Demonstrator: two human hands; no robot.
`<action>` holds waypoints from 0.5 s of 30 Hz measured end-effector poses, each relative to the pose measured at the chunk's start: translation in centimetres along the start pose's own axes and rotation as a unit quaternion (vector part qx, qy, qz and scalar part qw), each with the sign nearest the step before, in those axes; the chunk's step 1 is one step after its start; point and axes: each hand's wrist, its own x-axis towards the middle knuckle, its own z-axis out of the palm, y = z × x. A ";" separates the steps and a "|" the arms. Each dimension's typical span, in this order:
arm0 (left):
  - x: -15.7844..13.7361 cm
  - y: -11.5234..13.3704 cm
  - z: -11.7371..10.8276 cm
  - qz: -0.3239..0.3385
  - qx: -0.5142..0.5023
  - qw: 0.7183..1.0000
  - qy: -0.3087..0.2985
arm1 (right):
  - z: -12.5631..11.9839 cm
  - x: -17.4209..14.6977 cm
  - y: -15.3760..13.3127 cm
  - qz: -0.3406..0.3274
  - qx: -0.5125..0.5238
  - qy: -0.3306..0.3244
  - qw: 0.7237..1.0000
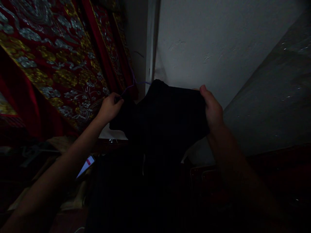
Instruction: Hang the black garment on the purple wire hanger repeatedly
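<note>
A dark, short-sleeved garment (pixel 167 116), perhaps a shirt, hangs spread out in front of me. A thin purple wire hanger (pixel 133 83) shows at its neck, with one arm running toward the left shoulder. My left hand (pixel 112 106) is closed, pinching the left shoulder of the garment beside the hanger's end. On the other side, my right hand (pixel 213 106) grips the right sleeve, thumb up along its edge and the other fingers mostly behind the cloth. The lower part of the garment melts into the dark, so its hem cannot be made out.
Red cloth (pixel 65 61) with gold and silver sequin embroidery hangs at the left. Behind stands a pale wall (pixel 201 42), with translucent plastic sheeting (pixel 279 97) at the right. A lit phone (pixel 85 166) lies among dim clutter at lower left.
</note>
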 end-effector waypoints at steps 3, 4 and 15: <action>-0.6 -0.4 -0.5 0.006 -0.079 0.996 -0.036 | 2.2 -4.1 -1.9 0.026 -0.019 -0.162 0.986; -1.1 -0.3 -0.7 0.015 -0.099 0.994 -0.054 | 2.9 -5.6 -2.2 0.015 -0.038 -0.243 0.969; -8.7 5.5 -2.8 0.070 -0.185 0.934 -0.299 | 4.7 -5.8 4.7 -0.166 -0.216 -0.263 0.926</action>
